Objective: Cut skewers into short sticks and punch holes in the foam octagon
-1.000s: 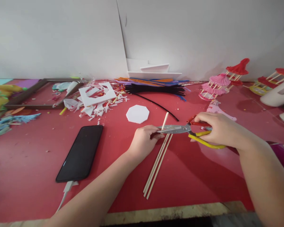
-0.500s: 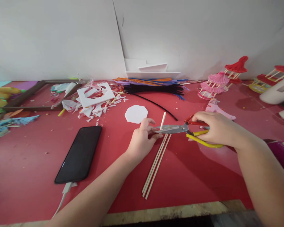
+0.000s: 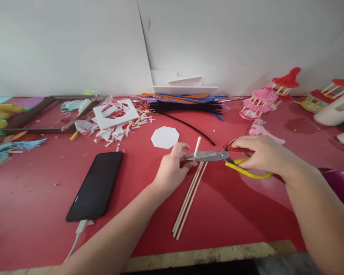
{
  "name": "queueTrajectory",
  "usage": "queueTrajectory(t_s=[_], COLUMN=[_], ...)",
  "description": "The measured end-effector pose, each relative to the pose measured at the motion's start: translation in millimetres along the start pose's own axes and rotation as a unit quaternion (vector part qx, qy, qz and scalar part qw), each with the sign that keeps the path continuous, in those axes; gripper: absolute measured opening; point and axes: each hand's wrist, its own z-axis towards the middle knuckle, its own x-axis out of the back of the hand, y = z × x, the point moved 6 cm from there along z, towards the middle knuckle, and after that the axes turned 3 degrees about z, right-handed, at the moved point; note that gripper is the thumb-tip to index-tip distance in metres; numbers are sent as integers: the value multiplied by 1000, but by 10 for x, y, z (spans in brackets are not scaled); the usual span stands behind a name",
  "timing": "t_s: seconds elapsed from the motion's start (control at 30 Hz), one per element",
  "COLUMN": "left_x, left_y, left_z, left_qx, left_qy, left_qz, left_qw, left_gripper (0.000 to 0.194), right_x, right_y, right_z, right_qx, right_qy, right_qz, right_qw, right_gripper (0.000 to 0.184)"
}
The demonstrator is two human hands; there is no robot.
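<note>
My right hand [image 3: 260, 154] grips the yellow and red handles of a pair of scissors [image 3: 215, 156]. The metal blades lie across three thin wooden sticks [image 3: 189, 198] that rest on the red table [image 3: 226, 214]. One stick's far end [image 3: 197, 146] pokes out beyond the blades. My left hand [image 3: 172, 168] rests on the table left of the sticks, its fingers curled, with thumb and fingertips touching the blade tip and the sticks.
A white octagon cutout [image 3: 164, 137] lies just beyond my left hand. A black phone [image 3: 96, 186] on a cable lies to the left. White scraps [image 3: 114, 122], a pile of pipe cleaners [image 3: 189, 105] and small pagoda models [image 3: 271, 95] line the back.
My left hand's fingers have loosened slightly and reach toward the blade tip. The scissors and sticks stay in nearly the same place.
</note>
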Motion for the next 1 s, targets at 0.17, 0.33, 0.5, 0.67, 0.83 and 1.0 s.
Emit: queueTrajectory(t_s=[0.17, 0.33, 0.5, 0.67, 0.83, 1.0], left_x=[25, 49, 53, 22, 10, 72], left_y=[36, 138, 138, 81, 101, 109], left_z=[27, 19, -31, -42, -26, -16], left_qx=[9, 27, 57, 79, 76, 34], left_qy=[10, -42, -115, -153, -91, -6], left_qz=[-24, -87, -126, -178, -168, -81], left_qw=[1000, 995, 984, 969, 979, 996], left_gripper=[41, 45, 43, 45, 43, 44], right_x=[-37, -52, -135, -207, -186, -66], right_y=[4, 124, 143, 165, 175, 219], right_z=[31, -7, -45, -39, -31, -14], right_qx=[-1, -66, -65, -71, -84, -155], right_qy=[-30, -99, -177, -214, -200, -85], right_qz=[-39, -10, 40, 100, 104, 163], right_qw=[999, 993, 981, 969, 971, 971], right_gripper=[19, 29, 31, 30, 37, 42])
